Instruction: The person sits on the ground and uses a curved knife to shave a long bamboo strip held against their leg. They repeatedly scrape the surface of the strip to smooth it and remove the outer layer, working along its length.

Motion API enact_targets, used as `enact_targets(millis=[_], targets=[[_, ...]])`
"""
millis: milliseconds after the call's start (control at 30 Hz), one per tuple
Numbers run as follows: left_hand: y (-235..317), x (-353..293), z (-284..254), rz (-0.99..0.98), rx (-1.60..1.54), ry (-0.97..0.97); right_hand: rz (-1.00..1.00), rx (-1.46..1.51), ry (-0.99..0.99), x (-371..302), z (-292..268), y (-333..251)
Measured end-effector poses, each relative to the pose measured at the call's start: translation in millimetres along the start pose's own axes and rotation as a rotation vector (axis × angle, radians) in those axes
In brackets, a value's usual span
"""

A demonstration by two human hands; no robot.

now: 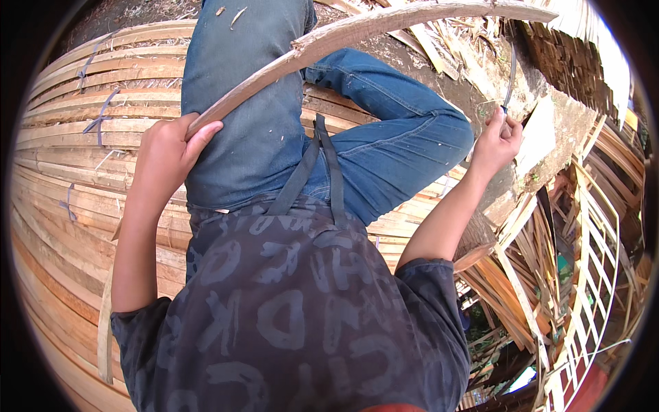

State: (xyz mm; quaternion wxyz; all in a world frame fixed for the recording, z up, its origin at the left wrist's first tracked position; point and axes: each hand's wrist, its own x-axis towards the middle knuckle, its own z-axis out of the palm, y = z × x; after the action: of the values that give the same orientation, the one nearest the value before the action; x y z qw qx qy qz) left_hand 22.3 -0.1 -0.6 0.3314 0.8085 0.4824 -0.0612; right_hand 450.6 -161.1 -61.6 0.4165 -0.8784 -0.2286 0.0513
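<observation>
My left hand (pixel 171 150) is closed round the near end of a long, slightly curved wooden strip (pixel 357 31), the thumb lying on top. The strip slants up across my jeans to the upper right, and a small knot juts from its edge. Out to the right, my right hand (pixel 500 141) grips a knife (pixel 512 75) whose thin dark blade points away from me. The blade is apart from the strip. Most of the knife's handle is hidden in my fingers.
Bundles of sawn wooden slats (pixel 75 127), bound with purple ties, lie under and left of my legs. A flat stone block (pixel 566 127) sits beside my right hand. A white lattice (pixel 594 275) and split wood pieces (pixel 508 302) are heaped at the lower right.
</observation>
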Motion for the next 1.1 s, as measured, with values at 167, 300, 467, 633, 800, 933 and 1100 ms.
enact_targets(millis=[167,300,467,633,800,933,1100], targets=[[2.5,-2.8,2.8,-0.035,0.001,0.005,-0.156,0.334,-0.086,-60.1,20.5,-37.1],[16.6,1.9,-3.1,-0.095,0.073,-0.042,-0.432,0.096,-0.276,-76.8,38.0,-77.6],[13.7,1.3,-5.3,-0.035,0.066,-0.030,-0.175,-0.073,-0.122,18.6,17.0,-28.2],[12.5,2.7,-3.4,-0.083,0.023,-0.039,-0.212,0.053,-0.235,-26.1,34.1,-44.0],[22.6,-1.9,-1.2,-0.101,0.182,0.000,-0.273,0.221,-0.441,-108.7,59.2,-71.0],[30.9,-7.9,4.5,-0.100,0.197,0.082,-0.241,0.300,-0.586,-140.9,56.7,-91.5],[32.0,-17.1,7.7,-0.108,0.178,0.087,-0.402,0.286,-0.615,-128.7,46.6,-88.3]])
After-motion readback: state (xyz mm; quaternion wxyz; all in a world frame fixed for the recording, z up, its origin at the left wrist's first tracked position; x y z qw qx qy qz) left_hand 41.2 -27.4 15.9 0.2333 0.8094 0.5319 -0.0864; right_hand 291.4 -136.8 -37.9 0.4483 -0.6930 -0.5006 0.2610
